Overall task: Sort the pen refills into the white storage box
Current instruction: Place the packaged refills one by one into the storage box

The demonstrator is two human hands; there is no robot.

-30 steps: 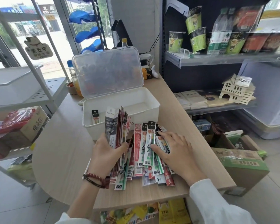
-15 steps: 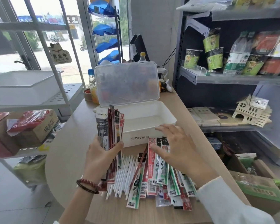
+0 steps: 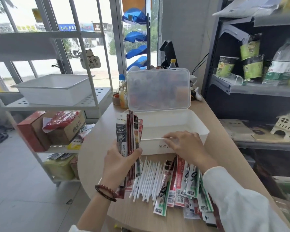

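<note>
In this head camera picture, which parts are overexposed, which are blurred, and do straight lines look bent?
Head view: daylight blows out the windows; motion blur smears the green cups on the dark shelf; wide-angle distortion tilts the posts of the white rack; the left hand and its pen refill packets are fairly sharp.

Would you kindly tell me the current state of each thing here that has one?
white storage box: open, clear lid standing upright.
left hand: grips a fanned bundle of packaged refills upright.
right hand: rests on the box's front rim.
loose refills: lying spread on the counter.
</note>
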